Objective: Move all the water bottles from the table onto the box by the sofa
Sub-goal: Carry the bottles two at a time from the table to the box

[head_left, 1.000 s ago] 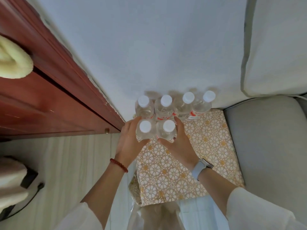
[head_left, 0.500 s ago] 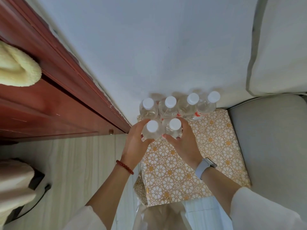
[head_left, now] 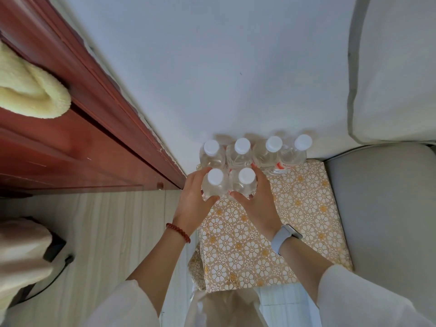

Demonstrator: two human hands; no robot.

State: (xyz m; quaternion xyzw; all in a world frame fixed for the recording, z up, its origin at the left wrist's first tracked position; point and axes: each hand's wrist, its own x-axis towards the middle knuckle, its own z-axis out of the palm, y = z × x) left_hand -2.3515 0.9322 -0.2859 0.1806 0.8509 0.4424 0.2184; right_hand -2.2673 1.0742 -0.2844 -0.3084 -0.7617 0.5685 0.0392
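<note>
bottles: two front water bottles, the left front bottle and the right front bottle, stand upright and touching each other on the patterned box. just behind them a back row of four bottles lines the far edge of the box, against the white wall. all six have white caps; the two rightmost show a red label.

grip: my left hand is curled round the left side of the left front bottle, thumb across its near face. my right hand wraps the right front bottle the same way, fingers up its right side. both hold a bottle; neither is let go.

step, as i judge it: the setting-down of this pair on the box, starting a second row. whether the bottle bases are fully seated i cannot tell from above.

next move calls for loosening both hands straight outward, without dragging the bottles, since they stand close to the back row and a nudge could topple several. whether more bottles wait on the surface i cannot see; it is out of view.

around: grey sofa seat just right of the box, red wooden cabinet at left with a pale yellow cloth on it, light wood floor below.
</note>
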